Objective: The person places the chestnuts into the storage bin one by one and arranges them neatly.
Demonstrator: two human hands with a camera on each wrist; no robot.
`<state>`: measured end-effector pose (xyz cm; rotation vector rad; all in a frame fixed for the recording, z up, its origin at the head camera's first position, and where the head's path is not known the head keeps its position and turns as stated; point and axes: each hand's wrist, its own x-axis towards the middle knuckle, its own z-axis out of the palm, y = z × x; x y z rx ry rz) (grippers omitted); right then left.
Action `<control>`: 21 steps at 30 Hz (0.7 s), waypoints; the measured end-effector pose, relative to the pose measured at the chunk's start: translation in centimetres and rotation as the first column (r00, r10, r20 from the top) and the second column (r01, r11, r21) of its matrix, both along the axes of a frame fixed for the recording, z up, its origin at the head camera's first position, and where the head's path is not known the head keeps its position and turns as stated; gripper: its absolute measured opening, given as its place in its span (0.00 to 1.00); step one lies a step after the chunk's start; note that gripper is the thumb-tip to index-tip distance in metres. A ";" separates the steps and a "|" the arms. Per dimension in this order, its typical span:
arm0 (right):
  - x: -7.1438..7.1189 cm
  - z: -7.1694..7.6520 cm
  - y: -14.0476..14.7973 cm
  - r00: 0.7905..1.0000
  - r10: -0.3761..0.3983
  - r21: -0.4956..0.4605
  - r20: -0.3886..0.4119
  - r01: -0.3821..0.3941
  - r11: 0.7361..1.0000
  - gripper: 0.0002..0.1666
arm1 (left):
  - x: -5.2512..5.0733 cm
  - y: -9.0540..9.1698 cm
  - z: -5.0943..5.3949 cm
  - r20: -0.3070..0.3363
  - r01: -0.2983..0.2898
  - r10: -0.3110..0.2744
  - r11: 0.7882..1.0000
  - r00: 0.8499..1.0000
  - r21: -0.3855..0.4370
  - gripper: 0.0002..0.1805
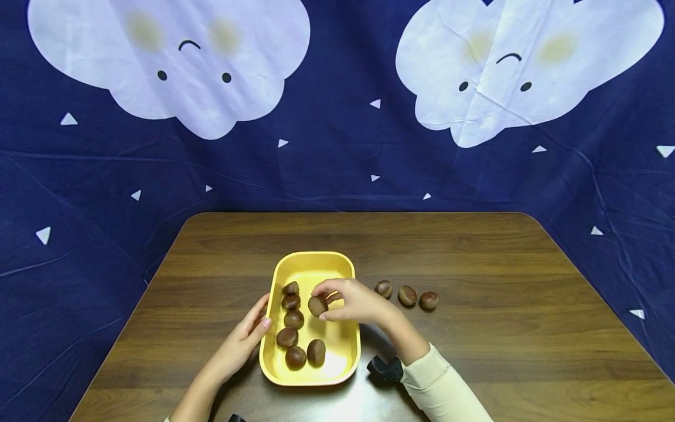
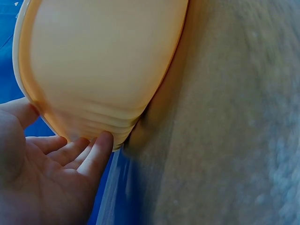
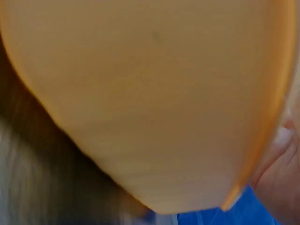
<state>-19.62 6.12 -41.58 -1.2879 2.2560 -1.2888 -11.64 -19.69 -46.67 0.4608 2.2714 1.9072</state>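
A deep yellow tray (image 1: 343, 375) with rounded corners stands on the table. My left hand (image 1: 239, 343) grips its left side, thumb over the rim and fingers along the outer wall, as the left wrist view also shows on the tray wall (image 2: 108, 56). Over the tray's inside, my right hand (image 1: 355, 302) pinches a brown chestnut (image 1: 318, 306) between thumb and fingers. Several chestnuts (image 1: 293, 319) form a column along the tray's left side, and one more chestnut (image 1: 316, 353) lies right of the lowest. In the right wrist view the tray wall (image 3: 140, 93) hides the chestnut.
Three chestnuts (image 1: 407, 296) lie in a row on the wooden table (image 1: 501, 328), right of the tray. Behind the table hangs a dark blue cloth (image 1: 337, 117) with white clouds. A black wrist device (image 1: 385, 370) sits under the right wrist.
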 end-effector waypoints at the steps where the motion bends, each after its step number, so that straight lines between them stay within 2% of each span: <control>1: 0.0 -0.2 -0.2 1.000 0.012 0.020 0.010 -0.012 1.000 0.20 | 0.0 0.0 0.0 0.000 0.001 -0.001 1.000 1.000 0.000 0.30; 6: 0.0 -0.3 -1.0 0.998 0.054 0.120 0.038 -0.059 0.991 0.19 | 0.1 0.1 0.2 0.008 -0.001 0.001 1.000 1.000 0.000 0.30; 9: 0.1 -0.1 -1.5 0.997 0.070 0.192 0.024 -0.073 0.979 0.19 | 0.1 0.2 0.3 0.011 -0.002 0.002 1.000 1.000 0.000 0.30; 14: 0.1 0.1 -2.0 0.996 0.091 0.314 0.013 -0.091 0.945 0.18 | 0.1 0.2 0.3 0.013 -0.003 0.003 1.000 1.000 0.000 0.30; 21: 0.1 0.0 -2.4 0.992 0.127 0.414 0.005 -0.117 0.903 0.18 | 0.2 0.1 0.3 -0.015 -0.016 0.016 1.000 1.000 -0.005 0.29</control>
